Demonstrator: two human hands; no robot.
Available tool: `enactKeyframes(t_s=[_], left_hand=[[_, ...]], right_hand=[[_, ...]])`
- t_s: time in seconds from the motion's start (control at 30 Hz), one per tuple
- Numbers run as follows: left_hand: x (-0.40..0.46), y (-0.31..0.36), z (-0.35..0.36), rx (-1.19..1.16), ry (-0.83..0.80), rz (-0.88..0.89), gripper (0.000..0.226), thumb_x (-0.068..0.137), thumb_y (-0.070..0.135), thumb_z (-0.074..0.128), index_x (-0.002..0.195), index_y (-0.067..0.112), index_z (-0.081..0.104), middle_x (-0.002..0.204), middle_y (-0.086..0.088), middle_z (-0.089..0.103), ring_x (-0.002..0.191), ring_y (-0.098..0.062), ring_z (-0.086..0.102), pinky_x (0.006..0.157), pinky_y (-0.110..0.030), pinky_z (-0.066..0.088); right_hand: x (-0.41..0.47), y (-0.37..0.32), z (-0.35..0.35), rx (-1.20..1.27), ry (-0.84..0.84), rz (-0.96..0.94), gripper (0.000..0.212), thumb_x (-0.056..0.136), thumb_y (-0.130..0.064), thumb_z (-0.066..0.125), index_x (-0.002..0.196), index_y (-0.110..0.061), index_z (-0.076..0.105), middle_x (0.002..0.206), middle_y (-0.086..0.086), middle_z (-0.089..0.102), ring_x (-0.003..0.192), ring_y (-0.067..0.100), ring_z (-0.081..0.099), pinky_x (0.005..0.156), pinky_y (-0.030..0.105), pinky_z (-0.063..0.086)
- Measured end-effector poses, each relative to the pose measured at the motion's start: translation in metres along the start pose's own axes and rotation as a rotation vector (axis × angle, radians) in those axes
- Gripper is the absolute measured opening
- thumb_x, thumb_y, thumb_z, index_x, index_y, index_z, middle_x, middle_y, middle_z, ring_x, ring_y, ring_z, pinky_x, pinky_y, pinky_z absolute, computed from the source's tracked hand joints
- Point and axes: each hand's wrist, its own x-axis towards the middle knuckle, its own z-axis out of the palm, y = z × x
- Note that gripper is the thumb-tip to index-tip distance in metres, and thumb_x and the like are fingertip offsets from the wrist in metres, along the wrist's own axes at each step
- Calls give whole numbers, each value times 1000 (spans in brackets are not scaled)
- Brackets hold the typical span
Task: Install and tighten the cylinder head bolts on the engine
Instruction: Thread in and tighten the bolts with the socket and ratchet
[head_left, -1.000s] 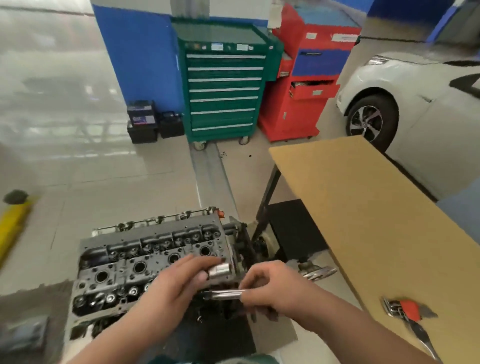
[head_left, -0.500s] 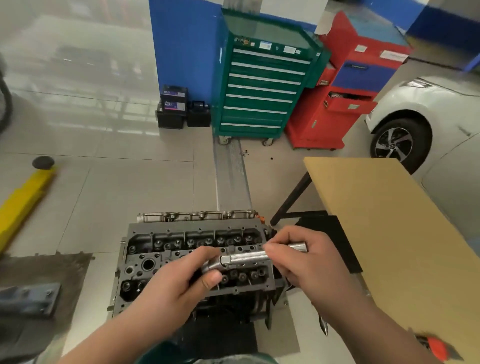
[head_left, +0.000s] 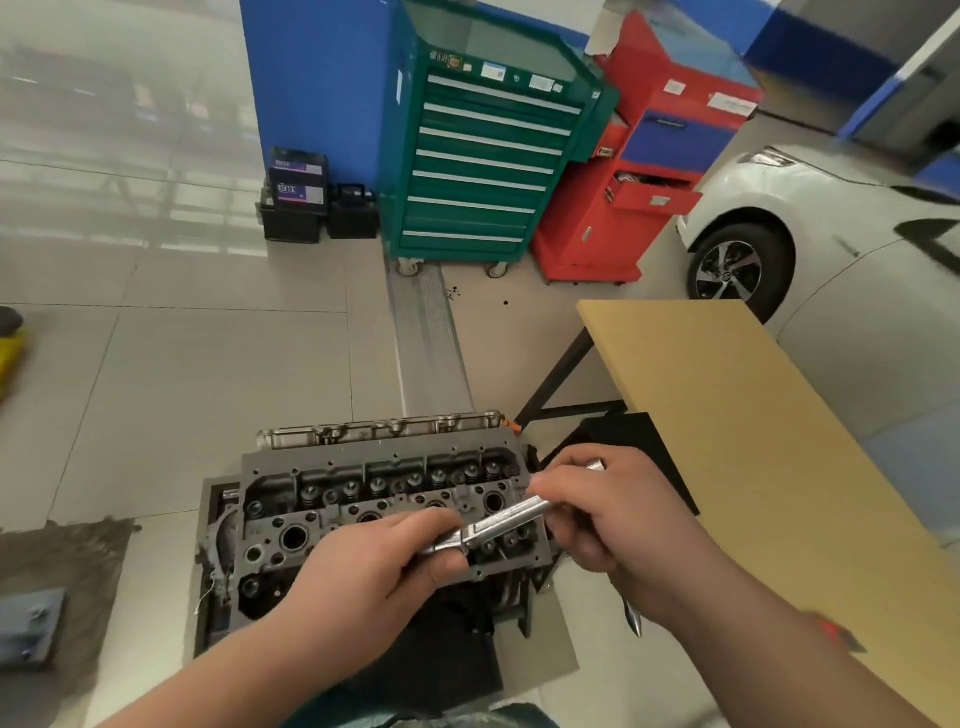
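Observation:
The grey engine with its cylinder head (head_left: 374, 499) stands on a low stand on the floor below me, valve springs and bolt holes facing up. Above its right half I hold a shiny metal socket extension bar (head_left: 506, 519) with both hands. My left hand (head_left: 374, 566) grips the socket end at the bar's lower left. My right hand (head_left: 618, 514) curls round the bar's upper right end, whose tip (head_left: 595, 464) pokes out above my fingers. No loose bolts are visible.
A tan wooden table (head_left: 737, 426) stands at the right, with a red-handled tool (head_left: 836, 631) near its front edge. A green drawer cabinet (head_left: 478, 156), a red cabinet (head_left: 639, 171), batteries (head_left: 298, 195) and a white car (head_left: 831, 249) lie beyond. A grey mat (head_left: 57, 587) lies left.
My view has swung left and down, bringing the engine to the centre. The bar and socket, apart a second ago, are now joined and tilted, my right hand raised.

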Motion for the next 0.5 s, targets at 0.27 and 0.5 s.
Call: enactKeyframes(t_s=[0.27, 0.5], left_hand=[[13, 9, 10, 97, 214, 147, 35, 103, 58, 40, 125, 39, 58, 88, 23, 69, 65, -2, 62, 48, -24, 47], [20, 12, 19, 110, 172, 82, 44, 101, 60, 40, 127, 36, 66, 87, 20, 71, 65, -5, 65, 49, -30, 52]], right_hand=[[-1, 31, -14, 291, -38, 61, 11, 87, -18, 74, 86, -7, 72, 67, 20, 55, 43, 18, 39, 40, 23, 30], [16, 36, -27, 247, -86, 115, 12, 96, -15, 67, 88, -6, 71, 68, 19, 58, 44, 19, 42, 40, 24, 29]])
